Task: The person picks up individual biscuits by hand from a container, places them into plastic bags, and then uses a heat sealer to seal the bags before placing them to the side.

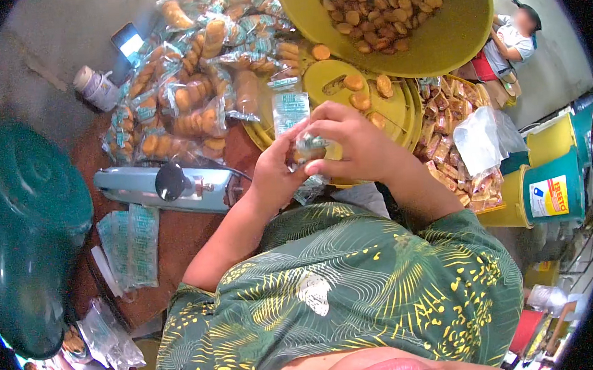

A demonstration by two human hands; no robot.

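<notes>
My left hand (281, 166) and my right hand (350, 142) meet in front of my chest, both closed around a small clear printed plastic bag (312, 145) with something brownish inside, partly hidden by the fingers. Just beyond them a flat printed bag (291, 110) lies on the yellow lid (406, 126). Several round biscuits (360, 101) rest on that lid. To the left is a heap of filled, printed biscuit bags (195, 96). Below the heap stands a light-blue hand-press bag sealer (131, 182) with a black knob.
A yellow tub (474, 28) of loose biscuits stands at the top. Small wrapped packs (446, 148) fill a container at right, near buckets (554, 187). Flat printed bags (138, 242) lie at left, beside a green plastic chair or stool (31, 229). A seated person (513, 41) is at upper right.
</notes>
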